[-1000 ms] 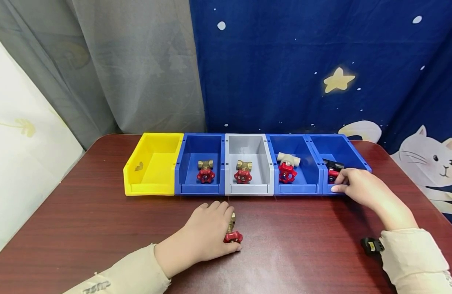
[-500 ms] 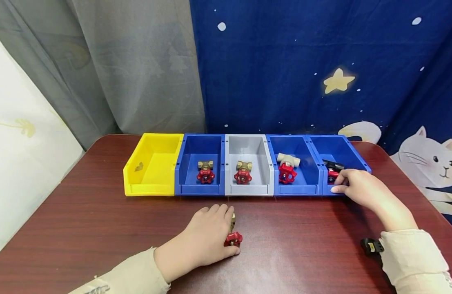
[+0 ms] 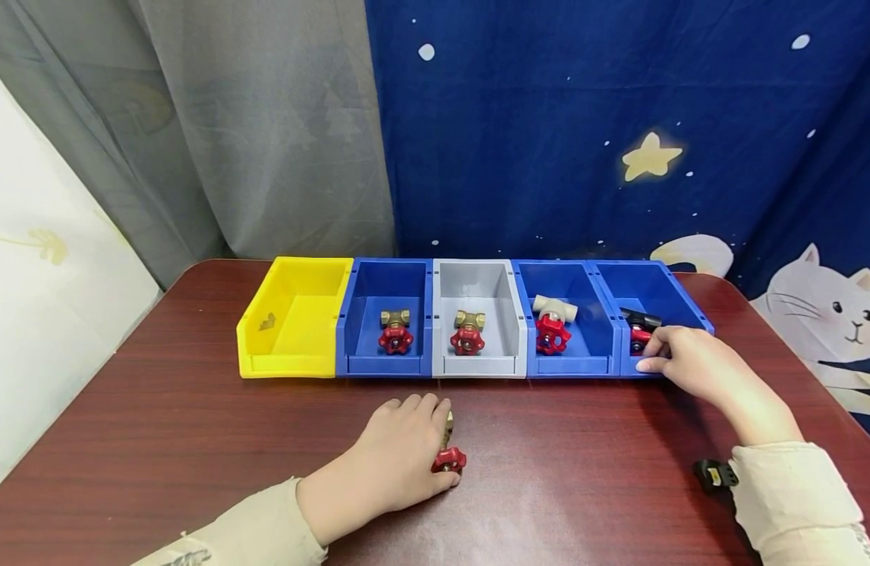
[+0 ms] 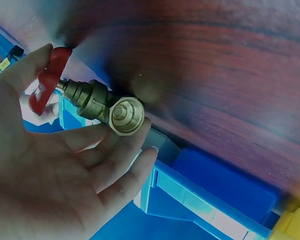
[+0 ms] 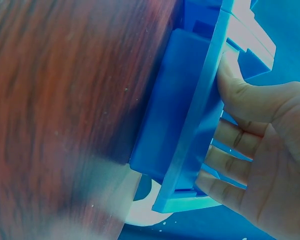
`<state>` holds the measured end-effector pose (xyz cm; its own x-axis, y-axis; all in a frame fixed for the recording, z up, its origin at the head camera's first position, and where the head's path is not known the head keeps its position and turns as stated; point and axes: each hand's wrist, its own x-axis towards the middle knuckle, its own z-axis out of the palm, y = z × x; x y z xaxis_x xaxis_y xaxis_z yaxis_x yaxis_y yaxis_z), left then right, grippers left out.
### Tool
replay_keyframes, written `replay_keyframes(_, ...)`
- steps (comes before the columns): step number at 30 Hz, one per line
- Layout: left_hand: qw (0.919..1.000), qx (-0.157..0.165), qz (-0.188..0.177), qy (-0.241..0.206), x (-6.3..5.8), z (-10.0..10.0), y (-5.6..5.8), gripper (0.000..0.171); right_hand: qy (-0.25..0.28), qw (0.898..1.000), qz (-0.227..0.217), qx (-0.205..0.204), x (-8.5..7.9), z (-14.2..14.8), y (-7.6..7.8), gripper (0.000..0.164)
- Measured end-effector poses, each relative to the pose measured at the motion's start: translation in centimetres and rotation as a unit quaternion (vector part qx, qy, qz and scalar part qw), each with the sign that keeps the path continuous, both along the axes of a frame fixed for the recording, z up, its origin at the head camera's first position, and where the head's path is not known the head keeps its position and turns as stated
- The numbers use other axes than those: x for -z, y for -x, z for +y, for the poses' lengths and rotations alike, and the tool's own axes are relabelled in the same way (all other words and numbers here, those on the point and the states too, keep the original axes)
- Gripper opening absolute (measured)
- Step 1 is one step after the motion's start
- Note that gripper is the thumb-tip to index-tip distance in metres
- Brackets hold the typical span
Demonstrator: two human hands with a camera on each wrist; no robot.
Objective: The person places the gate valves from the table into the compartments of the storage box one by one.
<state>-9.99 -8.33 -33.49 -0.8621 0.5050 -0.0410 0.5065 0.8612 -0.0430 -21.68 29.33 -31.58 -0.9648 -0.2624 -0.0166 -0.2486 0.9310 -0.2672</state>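
In the head view my left hand (image 3: 399, 448) rests on the table and holds a brass valve with a red handwheel (image 3: 450, 460). The left wrist view has the thumb against the handwheel and fingertips behind the threaded brass body (image 4: 95, 102). At the row's right end, my right hand (image 3: 699, 373) grips the front lip of a blue bin (image 3: 700, 314). Its thumb (image 5: 232, 80) lies over the rim, while the other fingers reach inside, their tips hidden. Beside these fingers sits a black valve with a red handle (image 3: 641, 319), partly covered by the hand.
Left of that bin stand a blue bin with a cream valve (image 3: 553, 321), a grey bin (image 3: 445, 363) and a blue bin (image 3: 385, 364) with one brass valve each, and a yellow bin (image 3: 286, 363). A small black object (image 3: 713, 475) lies by the right sleeve.
The left hand has shifted very slightly toward the table's near edge, with the brass valve. My right hand stays in place at the bin.
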Motion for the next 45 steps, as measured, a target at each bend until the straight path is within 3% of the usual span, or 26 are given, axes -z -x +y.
replay_keyframes(9,0.9996,-0.008,0.000,-0.027,0.0,-0.1,0.1,0.083,0.000,1.000,-0.002,0.001,0.1,0.0,0.0,0.019)
replay_keyframes(20,0.9966,0.024,0.042,-0.066,0.0,-0.7,-0.4,0.076,0.003,1.000,-0.005,0.001,-0.1,0.3,0.0,0.020)
replay_keyframes(27,0.9905,0.037,0.089,-0.098,0.0,-1.0,-0.9,0.073,0.004,1.000,-0.005,-0.001,-0.1,0.3,0.1,0.020)
replay_keyframes(33,0.9867,0.043,0.105,-0.117,0.0,-1.8,-1.0,0.074,0.004,1.000,-0.006,0.001,-0.1,0.2,0.1,0.020)
replay_keyframes(39,0.9833,0.037,0.121,-0.130,0.2,-3.2,-1.1,0.073,0.004,1.000,-0.004,0.002,0.0,0.0,0.1,0.019)
replay_keyframes(45,0.9853,0.013,0.106,-0.134,-0.2,-4.4,-1.2,0.080,0.004,1.000,-0.004,0.004,0.0,0.0,0.0,0.018)
